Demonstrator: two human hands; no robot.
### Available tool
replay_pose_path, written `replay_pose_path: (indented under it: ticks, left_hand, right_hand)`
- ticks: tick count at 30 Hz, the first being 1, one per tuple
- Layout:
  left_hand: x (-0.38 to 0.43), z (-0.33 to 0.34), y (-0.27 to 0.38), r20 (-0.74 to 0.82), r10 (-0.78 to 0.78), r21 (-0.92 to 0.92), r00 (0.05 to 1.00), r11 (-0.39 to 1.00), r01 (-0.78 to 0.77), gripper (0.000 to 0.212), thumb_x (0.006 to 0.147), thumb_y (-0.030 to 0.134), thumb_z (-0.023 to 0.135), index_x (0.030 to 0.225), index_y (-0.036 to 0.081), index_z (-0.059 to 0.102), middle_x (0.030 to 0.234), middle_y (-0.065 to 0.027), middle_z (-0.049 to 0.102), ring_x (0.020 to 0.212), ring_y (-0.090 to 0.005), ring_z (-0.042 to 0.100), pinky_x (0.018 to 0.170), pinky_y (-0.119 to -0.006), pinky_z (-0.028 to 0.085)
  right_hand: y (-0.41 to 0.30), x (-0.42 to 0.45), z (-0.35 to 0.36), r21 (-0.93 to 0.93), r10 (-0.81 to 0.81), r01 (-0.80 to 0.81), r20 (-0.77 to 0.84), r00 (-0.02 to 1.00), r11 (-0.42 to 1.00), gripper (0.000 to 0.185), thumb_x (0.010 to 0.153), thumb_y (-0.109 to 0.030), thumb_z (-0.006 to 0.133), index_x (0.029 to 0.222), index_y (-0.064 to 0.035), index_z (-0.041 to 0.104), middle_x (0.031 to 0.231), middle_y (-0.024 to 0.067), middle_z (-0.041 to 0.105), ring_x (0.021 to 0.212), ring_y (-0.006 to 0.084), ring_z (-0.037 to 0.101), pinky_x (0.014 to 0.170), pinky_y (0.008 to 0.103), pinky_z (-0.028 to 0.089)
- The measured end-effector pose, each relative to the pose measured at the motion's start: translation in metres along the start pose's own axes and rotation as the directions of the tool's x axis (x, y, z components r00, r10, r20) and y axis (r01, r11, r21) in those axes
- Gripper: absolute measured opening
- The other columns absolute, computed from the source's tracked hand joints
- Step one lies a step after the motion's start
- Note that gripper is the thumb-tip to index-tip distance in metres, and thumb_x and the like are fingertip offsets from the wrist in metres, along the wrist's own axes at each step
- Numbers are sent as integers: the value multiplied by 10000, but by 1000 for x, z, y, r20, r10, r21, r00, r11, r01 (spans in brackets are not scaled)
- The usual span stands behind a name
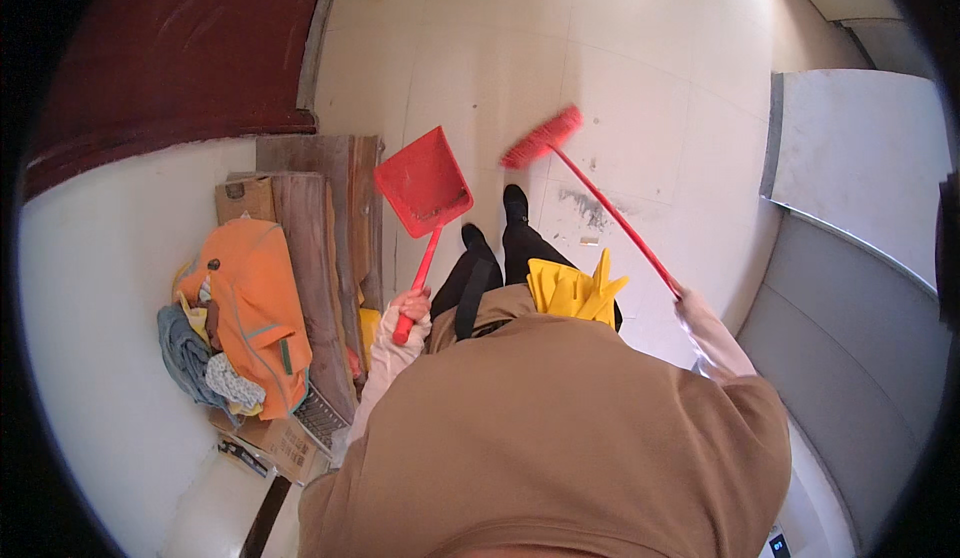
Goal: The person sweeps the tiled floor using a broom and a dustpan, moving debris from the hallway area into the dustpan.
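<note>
My left hand (412, 307) is closed around the handle of a red dustpan (426, 179). The pan is off to the left of my feet, with dark dust and bits of debris in it near the handle end. In my right hand (681, 297) is the red stick of a push broom (541, 138). Its bristle head, slightly blurred, is over the tiled floor ahead of my shoes. A patch of grey dirt (592, 209) and a small pale scrap (589, 241) lie on the floor between the stick and my legs. Yellow rubber gloves (574, 288) hang at my waist.
Wooden boards (307, 273) lean at the left beside an orange bag (251, 310) with cloths spilling from it. Cardboard boxes (281, 442) and a grey basket (322, 415) are below it. A dark red door (187, 40) stands upper left. Grey panels (832, 318) line the right side.
</note>
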State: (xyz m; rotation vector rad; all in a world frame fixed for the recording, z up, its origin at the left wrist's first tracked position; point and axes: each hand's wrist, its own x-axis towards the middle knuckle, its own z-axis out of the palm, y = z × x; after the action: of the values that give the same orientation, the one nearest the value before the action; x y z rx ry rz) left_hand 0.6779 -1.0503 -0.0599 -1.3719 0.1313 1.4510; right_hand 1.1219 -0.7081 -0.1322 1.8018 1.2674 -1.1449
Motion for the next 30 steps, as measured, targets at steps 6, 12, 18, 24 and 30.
replay_pose_path:
  ticks: [6, 12, 18, 24, 30]
  left_hand:
    - [26, 72, 36, 63, -2, 85, 998, 996, -4, 119, 785, 38, 434, 878, -35, 422, 506, 1, 383, 368, -61, 377, 357, -190, 375]
    - [35, 158, 104, 101, -47, 102, 994, 994, 37, 126, 779, 37, 443, 879, -39, 432, 505, 1, 384, 375, -58, 385, 361, -192, 379]
    - [32, 246, 188, 4, 11, 172, 1000, 985, -11, 103, 772, 35, 455, 844, -34, 431, 509, 2, 396, 382, -48, 391, 361, -169, 384]
    - [9, 316, 215, -156, 224, 415, 962, 899, -142, 83, 764, 49, 487, 812, 17, 427, 502, 36, 366, 391, -26, 378, 346, -156, 360]
    - [4, 363, 260, -185, 161, 335, 969, 938, -91, 142, 765, 51, 476, 895, 5, 445, 519, 9, 395, 384, -50, 376, 354, -183, 355]
  right_hand:
    - [-40, -74, -36, -495, -398, 299, -106, 911, 816, 451, 725, -37, 444, 1144, -203, 432, 714, 153, 546, 664, 244, 535, 605, 333, 414]
    - [-257, -28, 20, -352, -539, 470, -131, 832, 810, 449, 746, -54, 449, 1163, -208, 390, 879, 187, 547, 813, 289, 539, 694, 349, 413]
    - [-590, -39, 83, -161, -614, 612, 46, 788, 774, 341, 773, -118, 424, 1113, -151, 425, 838, 199, 545, 798, 321, 527, 647, 382, 406]
    - [-818, 0, 153, -472, -655, 614, 97, 750, 633, 376, 764, -164, 464, 1134, -211, 420, 892, 136, 555, 847, 275, 533, 705, 360, 428]
    - [-868, 41, 145, -384, -603, 585, 87, 793, 715, 372, 758, -141, 454, 1122, -215, 436, 942, 128, 550, 894, 267, 519, 748, 363, 409]
